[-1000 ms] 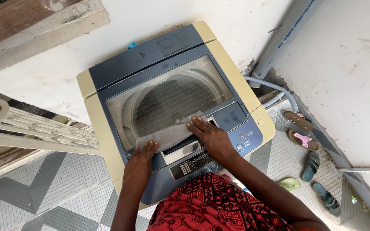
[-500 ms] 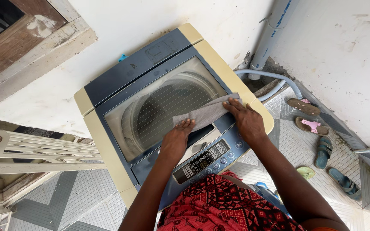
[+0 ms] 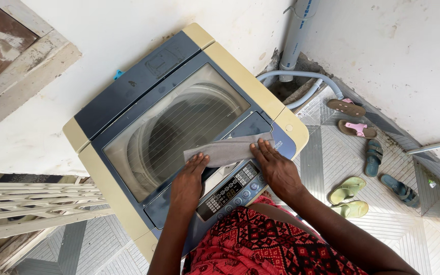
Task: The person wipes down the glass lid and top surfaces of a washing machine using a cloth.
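Note:
A top-loading washing machine point(image 3: 240, 71) with cream sides and a blue top stands against a white wall, its clear lid point(image 3: 174, 125) down. A grey cloth point(image 3: 227, 149) lies flat across the front of the lid, just above the button panel point(image 3: 230, 189). My left hand point(image 3: 188, 181) presses on the cloth's left end with its fingers spread. Palm down, my right hand point(image 3: 276, 168) presses its right end. Both hands hold the cloth flat against the machine.
A grey pipe point(image 3: 296, 35) and hoses point(image 3: 306, 81) run down the wall corner right of the machine. Several sandals point(image 3: 350, 196) lie on the tiled floor at right. A white railing point(image 3: 36, 203) is at left. A window frame point(image 3: 21, 66) sits upper left.
Both hands slid the cloth from the lid's left front to the right, then pulled it back a little toward the control panel. The view has shifted rightwards.

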